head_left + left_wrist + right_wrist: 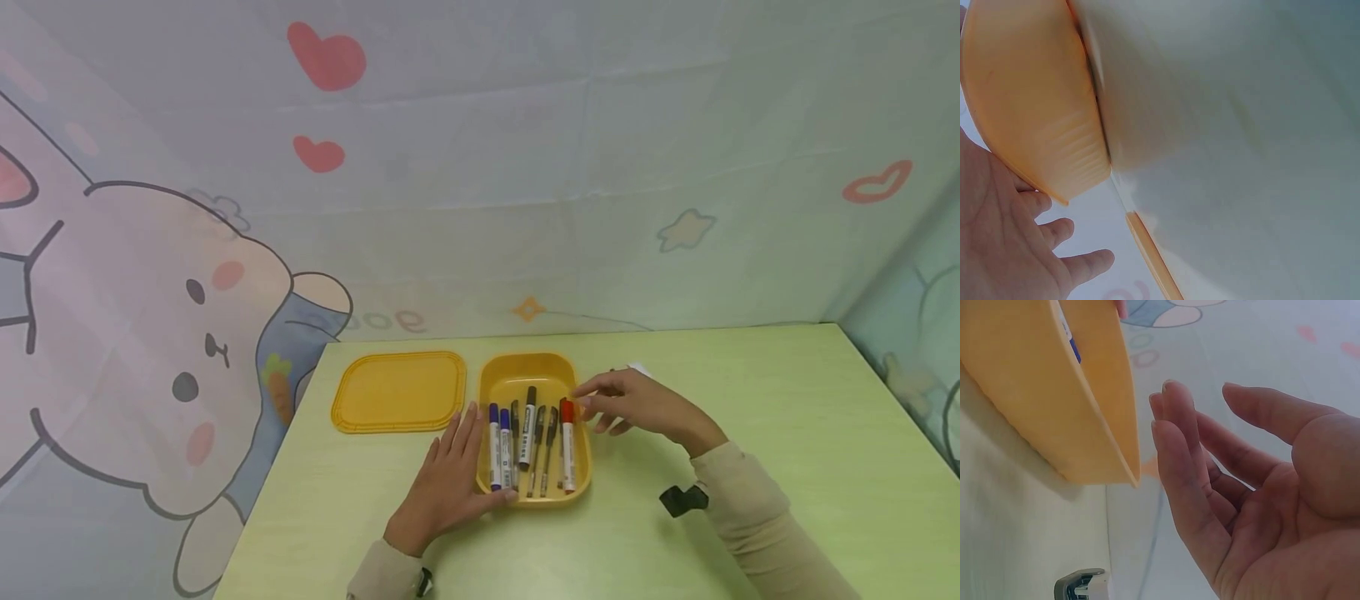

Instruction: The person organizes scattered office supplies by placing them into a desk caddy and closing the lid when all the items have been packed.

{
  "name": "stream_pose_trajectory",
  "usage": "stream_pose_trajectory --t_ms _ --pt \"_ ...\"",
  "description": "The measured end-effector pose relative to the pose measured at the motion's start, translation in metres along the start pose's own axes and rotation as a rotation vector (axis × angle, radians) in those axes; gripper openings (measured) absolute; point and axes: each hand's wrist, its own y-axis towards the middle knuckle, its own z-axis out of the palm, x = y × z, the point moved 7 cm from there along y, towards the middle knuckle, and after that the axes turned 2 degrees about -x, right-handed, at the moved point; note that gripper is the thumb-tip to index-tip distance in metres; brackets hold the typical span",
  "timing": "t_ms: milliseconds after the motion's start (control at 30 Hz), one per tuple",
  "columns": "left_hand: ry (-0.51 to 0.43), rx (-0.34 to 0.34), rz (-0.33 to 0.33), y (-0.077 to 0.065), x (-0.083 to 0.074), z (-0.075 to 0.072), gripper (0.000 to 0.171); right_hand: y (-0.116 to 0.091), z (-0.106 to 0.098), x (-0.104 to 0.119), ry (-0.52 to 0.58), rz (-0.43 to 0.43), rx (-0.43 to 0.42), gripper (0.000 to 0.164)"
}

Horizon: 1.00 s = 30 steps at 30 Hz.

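Note:
A yellow plastic box [527, 364] holds several pens side by side. Among them are two blue-capped markers [494, 446], a black-capped marker [528, 433], clear gel pens [550, 446] and a red-capped marker [568, 454]. My left hand [446, 479] rests along the box's left side, fingers stretched out and thumb at the front rim; the left wrist view shows its fingers at the rim. Beside the right rim, near the red cap, hovers my right hand [637, 407]. Its fingers are loosely bent, and the right wrist view shows an empty palm [1272, 512].
Left of the box, a flat yellow lid [400, 392] lies on the pale green table [750, 400]. Behind my right hand is a small black-and-white object [1085, 585], partly hidden in the head view. A printed cloth [480, 208] hangs behind the table.

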Motion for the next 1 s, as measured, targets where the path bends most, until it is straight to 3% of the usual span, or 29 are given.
stream_pose_trajectory --t_ms 1000 --pt "0.004 0.009 -0.002 -0.001 0.0 0.0 0.119 -0.022 -0.049 -0.038 0.113 0.066 -0.131 0.048"
